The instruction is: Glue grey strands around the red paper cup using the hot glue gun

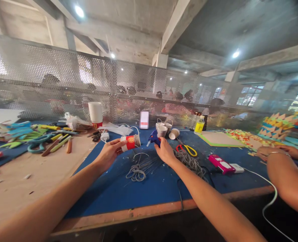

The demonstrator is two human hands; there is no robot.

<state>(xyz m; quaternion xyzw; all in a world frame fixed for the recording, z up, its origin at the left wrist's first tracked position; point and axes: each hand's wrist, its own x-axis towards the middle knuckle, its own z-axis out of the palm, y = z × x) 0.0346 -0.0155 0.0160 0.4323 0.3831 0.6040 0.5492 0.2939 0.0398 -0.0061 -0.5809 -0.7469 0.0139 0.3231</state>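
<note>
My left hand [110, 153] grips a paper cup [130, 142] with a red band, held on its side above the blue mat [149, 188]. My right hand [164, 151] is closed round a blue glue gun [154, 137], whose nozzle points left toward the cup's mouth. Below and between the hands lies a tangle of grey cord [136, 172] on the mat. More grey cord [190, 162] is heaped just right of my right wrist.
Yellow-handled scissors [187, 149], a pink device [221, 164], small paper cups [167, 130] and bottles [198, 125] lie beyond. A stack of white cups [95, 113] and pens stand at the left. Another person's arms [282, 164] rest at the right. A perforated metal screen [63, 84] backs the table.
</note>
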